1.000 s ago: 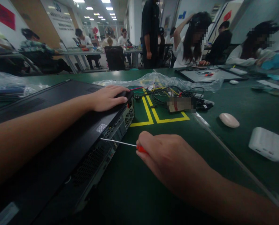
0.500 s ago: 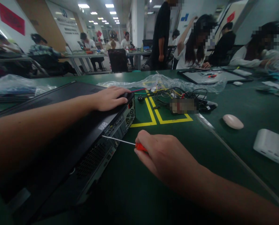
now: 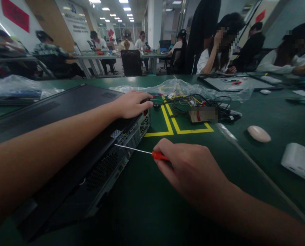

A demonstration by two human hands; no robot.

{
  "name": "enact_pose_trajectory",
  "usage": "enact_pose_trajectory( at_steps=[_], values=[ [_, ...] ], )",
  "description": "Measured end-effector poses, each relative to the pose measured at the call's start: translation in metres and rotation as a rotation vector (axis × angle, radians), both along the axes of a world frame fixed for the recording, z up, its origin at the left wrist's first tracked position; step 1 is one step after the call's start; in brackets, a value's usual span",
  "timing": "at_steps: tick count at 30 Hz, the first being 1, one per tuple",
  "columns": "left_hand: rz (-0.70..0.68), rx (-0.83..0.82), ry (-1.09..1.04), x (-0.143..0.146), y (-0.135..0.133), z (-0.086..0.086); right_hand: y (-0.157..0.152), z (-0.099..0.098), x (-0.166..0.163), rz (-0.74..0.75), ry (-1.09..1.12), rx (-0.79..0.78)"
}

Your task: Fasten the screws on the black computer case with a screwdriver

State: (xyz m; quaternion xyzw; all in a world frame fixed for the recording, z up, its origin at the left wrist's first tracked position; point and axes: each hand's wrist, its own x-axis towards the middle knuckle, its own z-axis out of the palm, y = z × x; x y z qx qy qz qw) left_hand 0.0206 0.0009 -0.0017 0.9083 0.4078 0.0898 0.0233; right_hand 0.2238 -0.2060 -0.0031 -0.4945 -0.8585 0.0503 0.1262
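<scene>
Slippage seems the main risk: right hand [image 3: 190,171] has fingers clamped on the screwdriver [image 3: 139,151], tip at the rear of the case [image 3: 65,136] lying on the surface [image 3: 155,205]. The left hand [image 3: 132,104] steadies its corner, fingers loosely apart; a tilted tip could skid.

Bare green mat [image 3: 142,205] lies open at lower centre. The computer case [image 3: 65,136] walls off the left; tangled cables [image 3: 193,100] crowd upper centre; a mouse [image 3: 259,133] and white box [image 3: 300,160] sit at right.
</scene>
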Motion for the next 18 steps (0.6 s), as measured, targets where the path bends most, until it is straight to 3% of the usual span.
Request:
enact_pose_trajectory(
  at_steps=[8, 18],
  values=[
    [-0.008, 0.018, 0.017, -0.0003, -0.0006, 0.0017, -0.0017, -0.0067, 0.0085, 0.181, 0.216, 0.213],
    [-0.002, -0.001, 0.033, 0.0000, -0.0032, 0.0042, -0.0010, -0.0086, 0.0049, 0.181, 0.247, 0.257]
  ],
)
